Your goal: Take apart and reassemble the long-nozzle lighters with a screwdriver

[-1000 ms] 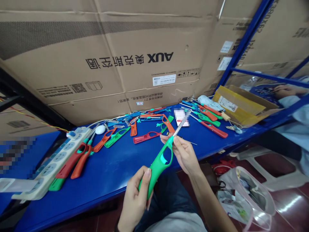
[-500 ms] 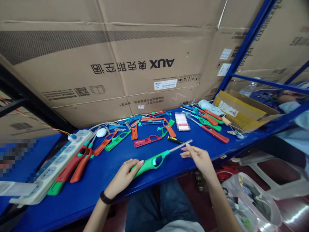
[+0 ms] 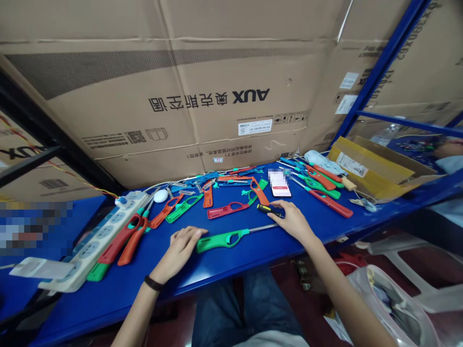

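A green long-nosed lighter (image 3: pixel 217 242) with a metal tube lies on the blue tabletop in front of me. My left hand (image 3: pixel 186 246) rests at its butt end, fingers loosely stretched and not wrapped round the handle. At the lighter's far end, my right hand (image 3: pixel 291 219) has its thumb and fingers on either side of a black and yellow screwdriver (image 3: pixel 266 209), pinching it while it lies on the table. Behind it are a red lighter shell half (image 3: pixel 220 211), a green shell half (image 3: pixel 184 208) and an orange one (image 3: pixel 258 190).
At left, a power strip (image 3: pixel 108 226) stands beside a red lighter (image 3: pixel 117 241) and an orange lighter (image 3: pixel 130 243). A phone (image 3: pixel 279 184), several lighters and an open yellow carton (image 3: pixel 372 168) are at right. A large cardboard box (image 3: pixel 202 72) backs the shelf.
The green lighter has been lowered onto the table and my left hand has loosened from it. My right hand has moved from the tube tip to the screwdriver. The view has shifted slightly.
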Action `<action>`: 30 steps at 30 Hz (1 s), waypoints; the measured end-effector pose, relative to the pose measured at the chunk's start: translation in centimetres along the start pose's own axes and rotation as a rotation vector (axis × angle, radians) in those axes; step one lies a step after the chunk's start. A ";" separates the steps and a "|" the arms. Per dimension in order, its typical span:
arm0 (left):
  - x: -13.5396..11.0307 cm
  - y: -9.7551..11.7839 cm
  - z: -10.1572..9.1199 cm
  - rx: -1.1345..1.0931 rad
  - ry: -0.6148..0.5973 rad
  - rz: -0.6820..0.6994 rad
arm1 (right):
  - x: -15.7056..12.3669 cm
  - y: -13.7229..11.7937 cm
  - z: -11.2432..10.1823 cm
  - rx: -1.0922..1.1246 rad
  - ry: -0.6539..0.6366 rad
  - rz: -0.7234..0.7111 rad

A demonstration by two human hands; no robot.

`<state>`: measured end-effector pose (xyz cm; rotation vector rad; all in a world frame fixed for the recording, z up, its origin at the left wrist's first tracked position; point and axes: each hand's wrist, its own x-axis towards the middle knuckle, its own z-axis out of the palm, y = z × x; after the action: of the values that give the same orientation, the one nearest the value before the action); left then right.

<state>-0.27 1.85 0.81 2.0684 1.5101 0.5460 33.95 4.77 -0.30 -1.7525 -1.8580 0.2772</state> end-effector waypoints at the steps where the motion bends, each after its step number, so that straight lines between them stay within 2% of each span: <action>1: -0.2 -0.2 0.0 0.041 -0.017 0.029 | 0.5 0.0 0.4 -0.043 -0.029 0.014; 4: -0.5 -0.9 0.1 0.148 -0.033 0.119 | 1.5 -0.1 1.2 -0.098 -0.064 0.037; 9: -0.1 -0.9 0.4 0.167 -0.004 0.147 | 1.7 0.0 1.2 -0.095 -0.055 0.007; 10: 0.2 -0.8 0.4 0.156 -0.002 0.148 | 1.5 0.1 1.1 -0.082 0.002 -0.032; 12: 1.0 -1.0 0.2 0.125 0.023 0.150 | 1.0 0.3 0.8 -0.033 0.195 -0.145; 15: 2.7 -1.9 -0.1 0.118 0.149 0.137 | 0.0 0.5 0.2 0.057 0.512 -0.264; 17: 4.1 -2.6 -0.2 0.146 0.233 0.120 | -0.7 0.3 0.1 0.108 0.629 -0.275; 20: 6.1 -3.1 -0.1 0.173 0.281 0.100 | -1.7 -1.0 0.7 0.232 0.701 -0.222; 23: 8.0 -2.8 0.3 0.195 0.298 0.086 | -2.3 -2.8 2.0 0.544 0.758 -0.142; 26: 9.7 -2.0 0.7 0.223 0.317 0.074 | -2.3 -4.0 3.1 0.794 0.757 -0.066; 30: 11.7 -0.5 1.6 0.274 0.317 0.071 | -2.0 -4.0 3.2 0.891 0.818 0.002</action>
<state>3.78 12.90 -0.50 2.3355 1.7792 0.7598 28.78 3.08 -1.39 -0.9975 -0.9061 0.2697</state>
